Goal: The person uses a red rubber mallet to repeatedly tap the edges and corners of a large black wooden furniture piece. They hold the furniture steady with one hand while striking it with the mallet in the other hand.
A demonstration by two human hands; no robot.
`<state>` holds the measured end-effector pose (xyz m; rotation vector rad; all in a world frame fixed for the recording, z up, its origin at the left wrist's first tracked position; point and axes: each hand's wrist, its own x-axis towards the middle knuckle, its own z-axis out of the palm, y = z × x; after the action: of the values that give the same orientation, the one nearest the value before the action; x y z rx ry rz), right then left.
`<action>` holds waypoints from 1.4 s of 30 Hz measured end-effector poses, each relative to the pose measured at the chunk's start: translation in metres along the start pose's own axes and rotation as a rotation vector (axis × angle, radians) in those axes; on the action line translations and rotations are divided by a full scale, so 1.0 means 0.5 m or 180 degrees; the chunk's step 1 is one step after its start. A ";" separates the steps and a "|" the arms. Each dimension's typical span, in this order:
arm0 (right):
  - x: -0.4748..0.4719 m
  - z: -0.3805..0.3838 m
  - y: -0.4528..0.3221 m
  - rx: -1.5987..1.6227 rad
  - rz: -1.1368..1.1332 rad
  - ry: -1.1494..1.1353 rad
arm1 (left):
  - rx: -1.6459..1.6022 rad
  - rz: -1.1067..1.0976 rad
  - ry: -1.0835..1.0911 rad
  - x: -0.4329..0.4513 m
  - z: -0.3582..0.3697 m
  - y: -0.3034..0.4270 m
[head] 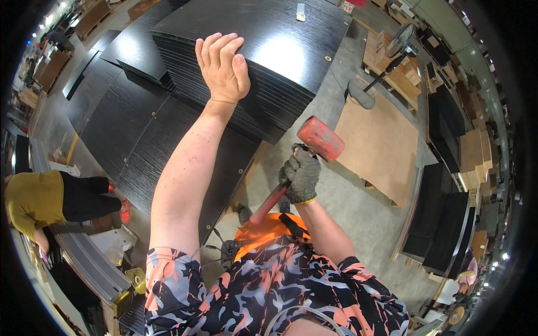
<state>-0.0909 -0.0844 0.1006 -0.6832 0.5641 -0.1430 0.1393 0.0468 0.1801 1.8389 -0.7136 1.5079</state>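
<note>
My right hand [300, 176], in a dark grey knit glove, grips a red mallet [321, 138] close below its scuffed head. The mallet's red handle [270, 203] slants down towards my waist. My bare left hand [222, 67] reaches out to the front edge of a tall stack of black wood-grain panels [277, 90]; its fingers are slightly bent and hold nothing. Whether the palm touches the panels cannot be told. A lower layer of black panels [185, 138] lies under and in front of the stack, with small round fittings along its edges.
A brown board [378, 143] lies low on the right, beside a standing fan [388, 67]. Stacked black panels [437, 210] stand farther right. At left, a person in a yellow top [35, 199] bends over a grey roller conveyor [86, 256]. A small white-topped object [300, 12] rests on the tall stack.
</note>
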 end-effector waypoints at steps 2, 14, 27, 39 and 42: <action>0.007 -0.012 0.000 0.0186 0.0359 -0.0331 | -0.0004 -0.0002 -0.0001 0.001 0.001 0.003; 0.011 -0.020 0.017 0.0644 0.0383 -0.0385 | -0.0080 0.0006 0.0064 0.001 0.003 0.000; -0.019 0.019 0.004 0.0038 -0.0082 -0.0160 | 0.0002 -0.0031 -0.0061 0.002 0.000 0.004; -0.030 0.055 -0.004 -0.0375 -0.0888 -0.0028 | 0.0046 -0.0031 -0.0105 0.002 -0.004 0.007; -0.031 0.058 -0.012 -0.0387 -0.0788 -0.0106 | 0.0021 -0.0039 -0.0111 0.001 -0.002 0.007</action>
<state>-0.0880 -0.0681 0.1299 -0.8714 0.4573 -0.3299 0.1361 0.0454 0.1812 1.8754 -0.7134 1.4752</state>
